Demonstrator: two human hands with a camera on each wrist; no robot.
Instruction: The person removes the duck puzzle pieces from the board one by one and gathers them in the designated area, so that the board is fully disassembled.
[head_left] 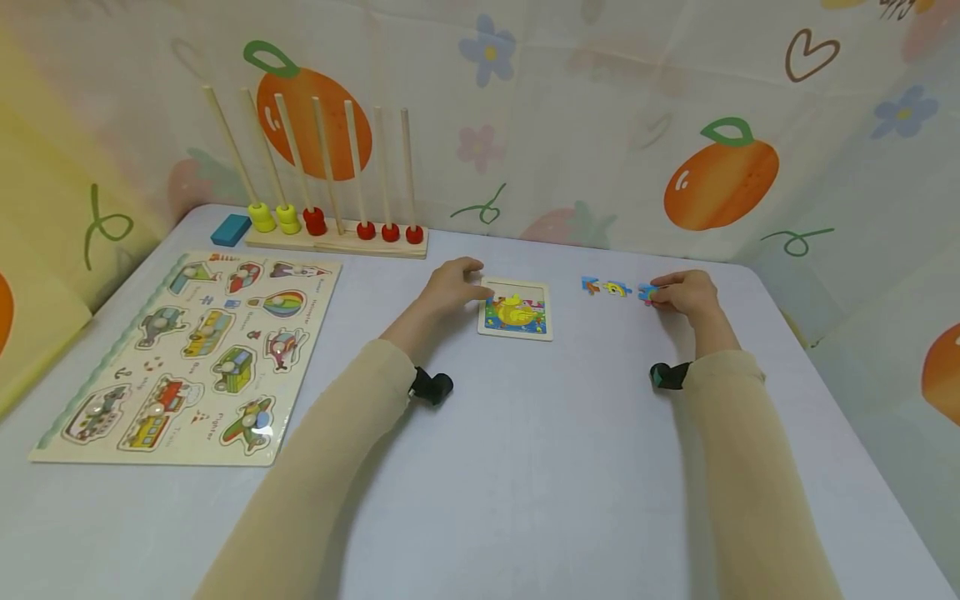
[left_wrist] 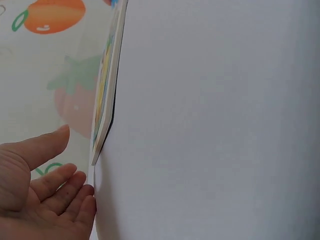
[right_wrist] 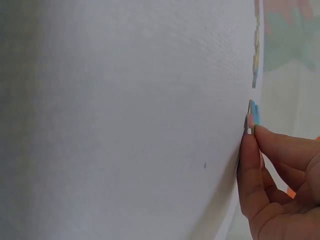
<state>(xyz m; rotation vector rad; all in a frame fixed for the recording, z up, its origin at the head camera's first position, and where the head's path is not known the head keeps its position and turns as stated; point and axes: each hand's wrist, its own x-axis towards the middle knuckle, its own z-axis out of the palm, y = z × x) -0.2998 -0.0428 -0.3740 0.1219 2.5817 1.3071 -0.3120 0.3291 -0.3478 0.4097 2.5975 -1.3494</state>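
Observation:
A small framed jigsaw puzzle (head_left: 516,310) with a yellow duck picture lies flat on the table, its top row bare. My left hand (head_left: 452,285) is at its left edge with thumb and fingers spread; in the left wrist view the relaxed fingers (left_wrist: 62,192) hold nothing. To the right of the frame, my right hand (head_left: 688,293) pinches a blue and pink puzzle piece (right_wrist: 253,115) between thumb and index finger, close to the tabletop. Two loose puzzle pieces, one blue and brown (head_left: 590,286) and one yellow (head_left: 617,289), lie between the frame and that hand.
A large wooden vehicle puzzle board (head_left: 187,358) covers the table's left side. Behind it stand a bead rack (head_left: 337,240) with tall upright rods and a blue block (head_left: 231,230). A patterned curtain (head_left: 570,125) hangs along the table's back edge.

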